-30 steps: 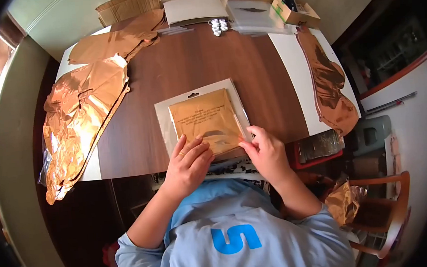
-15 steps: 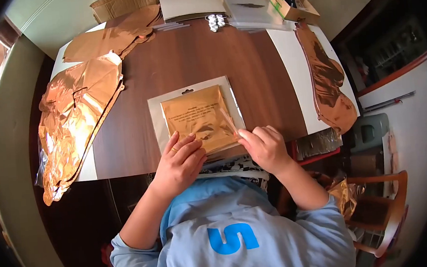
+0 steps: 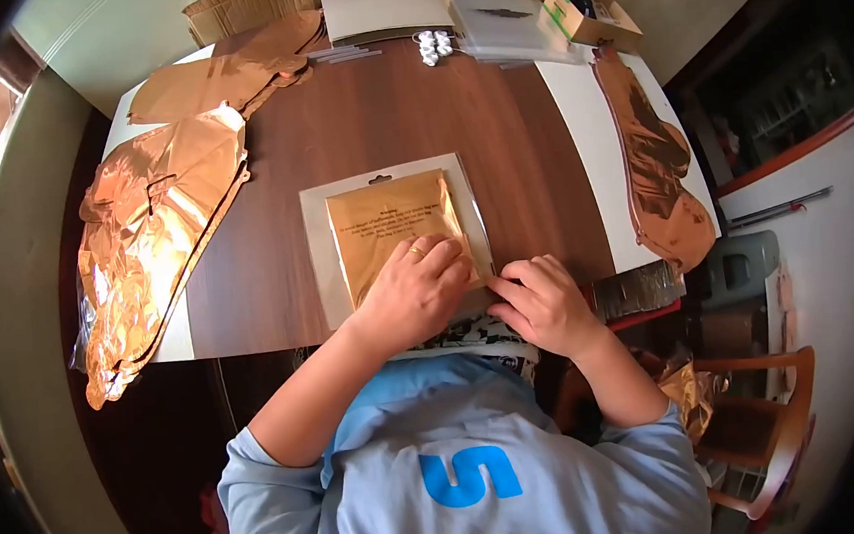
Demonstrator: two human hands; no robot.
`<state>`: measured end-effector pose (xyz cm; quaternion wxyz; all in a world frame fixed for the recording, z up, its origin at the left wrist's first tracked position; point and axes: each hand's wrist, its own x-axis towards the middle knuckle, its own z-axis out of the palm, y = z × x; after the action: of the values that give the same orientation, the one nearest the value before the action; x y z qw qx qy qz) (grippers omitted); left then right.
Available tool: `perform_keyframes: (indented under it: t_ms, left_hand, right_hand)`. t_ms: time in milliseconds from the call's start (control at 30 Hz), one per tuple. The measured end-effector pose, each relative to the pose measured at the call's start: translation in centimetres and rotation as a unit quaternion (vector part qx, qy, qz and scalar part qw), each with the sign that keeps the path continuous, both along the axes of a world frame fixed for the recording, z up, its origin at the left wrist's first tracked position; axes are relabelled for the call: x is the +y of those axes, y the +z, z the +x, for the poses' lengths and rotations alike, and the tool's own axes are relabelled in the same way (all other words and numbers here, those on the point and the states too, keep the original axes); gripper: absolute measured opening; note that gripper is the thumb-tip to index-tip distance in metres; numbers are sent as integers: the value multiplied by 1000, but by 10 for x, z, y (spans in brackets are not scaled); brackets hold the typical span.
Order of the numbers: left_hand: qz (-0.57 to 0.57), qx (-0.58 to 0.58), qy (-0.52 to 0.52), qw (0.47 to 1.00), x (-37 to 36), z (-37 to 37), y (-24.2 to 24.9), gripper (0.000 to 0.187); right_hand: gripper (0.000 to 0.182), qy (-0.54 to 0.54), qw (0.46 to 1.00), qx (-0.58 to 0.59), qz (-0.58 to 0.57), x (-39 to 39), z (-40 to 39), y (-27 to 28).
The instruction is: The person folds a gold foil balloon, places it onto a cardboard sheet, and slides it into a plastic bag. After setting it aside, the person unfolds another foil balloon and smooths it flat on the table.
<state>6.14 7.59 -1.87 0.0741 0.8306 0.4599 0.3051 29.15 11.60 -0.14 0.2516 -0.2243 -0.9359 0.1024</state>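
Note:
A clear plastic bag (image 3: pixel 319 215) with a hang hole lies flat near the table's front edge. Inside it is a folded gold foil sheet (image 3: pixel 365 247), with printed warning text over it. My left hand (image 3: pixel 420 286) reaches across the lower right of the bag, fingers curled together and pressed down near its right edge. What sits under those fingertips is hidden. Just right of the bag's lower right corner is my right hand (image 3: pixel 548 308). Its index fingertip is at the corner, and the thumb is apart below it.
Copper-coloured foil shapes (image 3: pixel 167 207) lie at the left, with another foil piece (image 3: pixel 655 169) on the white panel at the right. White ribbon-like bundles (image 3: pixel 434 48), clear plastic sleeves (image 3: pixel 508 25) and a small box (image 3: pixel 593 21) stand at the back. A wooden chair (image 3: pixel 794 409) is at lower right.
My left hand has moved right across the bag to its lower right edge. My right hand has shifted slightly right and down, and its pinch on a clear strip has opened.

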Motion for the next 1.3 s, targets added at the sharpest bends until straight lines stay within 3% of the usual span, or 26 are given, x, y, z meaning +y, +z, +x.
perform_keyframes:
  t_ms: [400,533,700,800,933,1033,1200,1300]
  left_hand:
    - [-11,48,8,999,-6,0,4,41]
    - [38,44,-20,998,-6,-2,4,40]
    - [-10,13,-53,998,-4,-4,-5,38]
    - [-25,8,-55,998,-5,-4,-2,39]
    - [-40,-1,-55,998,-5,-6,0,39]
    - [-44,0,-57,997,-5,-5,1,39]
    - [-48,3,-55,997,-7,-6,2,41]
    - [-54,0,-59,997,-6,-6,4,42]
  right_hand:
    - [38,3,1000,-20,0,-1,8,1]
    - [31,-7,1000,-19,13,-4,8,0]
    - [20,-1,999,-32,23,-9,8,-5]
    - [21,9,999,-50,-1,-16,12,-7]
    - [24,4,997,12,-82,-23,14,4]
    - [24,-34,997,-20,-62,-13,11,14]
    - [10,13,995,-89,53,-5,5,4]
    - [9,18,992,-108,58,-7,7,3]
